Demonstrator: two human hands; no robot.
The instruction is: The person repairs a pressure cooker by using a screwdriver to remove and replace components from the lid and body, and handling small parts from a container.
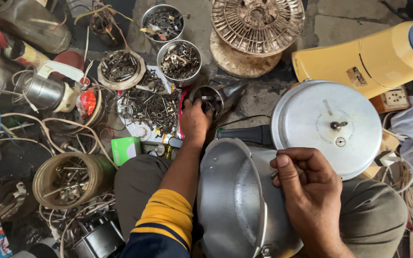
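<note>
A dented grey aluminium pressure-cooker pot [237, 200] lies tilted on the person's lap, low in the frame's centre. The right hand [307, 191] rests on its rim, grip closed in a pinch on something too small to tell. The left hand [194, 122] reaches up to a small steel cup of parts [211, 100] at centre, fingers curled into its mouth. One round silver cooker lid [326, 126] sits right of centre. Two steel bowls of screws [180, 59] stand at the top, beside loose hardware on the floor.
</note>
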